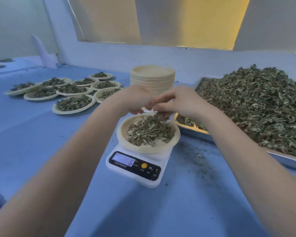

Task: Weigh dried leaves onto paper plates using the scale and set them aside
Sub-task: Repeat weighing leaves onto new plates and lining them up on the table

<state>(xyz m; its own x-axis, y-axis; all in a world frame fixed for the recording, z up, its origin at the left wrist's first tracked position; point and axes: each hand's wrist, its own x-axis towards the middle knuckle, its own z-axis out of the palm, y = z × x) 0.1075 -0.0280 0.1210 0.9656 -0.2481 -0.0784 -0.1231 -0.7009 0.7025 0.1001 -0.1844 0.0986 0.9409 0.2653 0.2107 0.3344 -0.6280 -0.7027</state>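
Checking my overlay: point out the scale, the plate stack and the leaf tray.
scale (120,159): head view, on its display.
plate stack (152,82): head view, on its side.
leaf tray (284,160): head view, on its near metal rim.

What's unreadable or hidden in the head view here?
- White digital scale: display digits too small and blurred.
- Left hand and right hand: motion blur over the round paper plate of dried leaves; grip unclear.
- Metal tray of loose leaves: cut off by the right edge.

A blue table (32,134) meets a white wall (109,53) under a window (186,21).
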